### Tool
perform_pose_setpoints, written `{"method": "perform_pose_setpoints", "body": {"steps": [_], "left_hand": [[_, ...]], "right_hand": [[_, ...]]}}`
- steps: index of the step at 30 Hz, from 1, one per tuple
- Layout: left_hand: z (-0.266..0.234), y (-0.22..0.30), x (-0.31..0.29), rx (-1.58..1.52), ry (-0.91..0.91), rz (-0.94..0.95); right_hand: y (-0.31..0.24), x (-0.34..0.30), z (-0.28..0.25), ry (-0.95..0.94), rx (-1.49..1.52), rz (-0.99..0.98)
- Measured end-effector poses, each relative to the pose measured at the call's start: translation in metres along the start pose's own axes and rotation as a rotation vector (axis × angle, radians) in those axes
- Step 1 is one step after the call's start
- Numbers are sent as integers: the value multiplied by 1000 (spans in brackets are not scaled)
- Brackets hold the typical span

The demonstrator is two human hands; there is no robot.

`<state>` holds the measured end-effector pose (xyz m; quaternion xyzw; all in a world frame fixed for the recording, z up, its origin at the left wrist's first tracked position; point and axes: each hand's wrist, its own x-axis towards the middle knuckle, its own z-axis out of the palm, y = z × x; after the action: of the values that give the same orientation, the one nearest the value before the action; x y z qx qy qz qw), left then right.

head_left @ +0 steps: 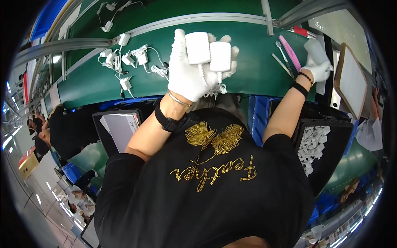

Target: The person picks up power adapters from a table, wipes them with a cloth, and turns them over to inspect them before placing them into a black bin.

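Observation:
Two white power adapters (pixel 197 48) with coiled white cords lie side by side across the palm of my white-gloved left hand (pixel 184 76). Its fingers curl behind them and the thumb stands up at the side. Below the adapters their cords hang bundled near the wrist. Far to the right, my gloved right hand (pixel 319 72) is closed on a pale greyish-white rectangular piece (pixel 316 50) at the bench's right end. Its exact kind cannot be made out.
Several white adapters with cords (pixel 126 58) lie on the green bench (pixel 256 62) at left. Near my right hand are a pink long-shaped tool (pixel 290 53) and slim sticks (pixel 283 63). A black bin (pixel 331 153) with small whitish parts (pixel 313 146) stands at right. A metal rail (pixel 198 18) crosses behind.

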<state>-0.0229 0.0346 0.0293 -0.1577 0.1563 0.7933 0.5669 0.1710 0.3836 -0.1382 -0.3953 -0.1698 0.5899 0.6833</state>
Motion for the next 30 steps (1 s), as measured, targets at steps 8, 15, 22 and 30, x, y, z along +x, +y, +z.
{"method": "perform_pose_setpoints", "body": {"steps": [8,15,22,30], "left_hand": [[3,-5,0,-38,-18,-61],[-8,-5,6,-10,-56,-58],[-6,-24,4,573,25,301],[-11,-20,-4,259,-57,3]], "right_hand": [[8,-16,5,-399,-1148,-1012],[-63,-178,64,-540,-821,-891],[-65,-314,81,-1396,-1065,-960],[-86,-325,35,-1328,-1023,-694]]}}
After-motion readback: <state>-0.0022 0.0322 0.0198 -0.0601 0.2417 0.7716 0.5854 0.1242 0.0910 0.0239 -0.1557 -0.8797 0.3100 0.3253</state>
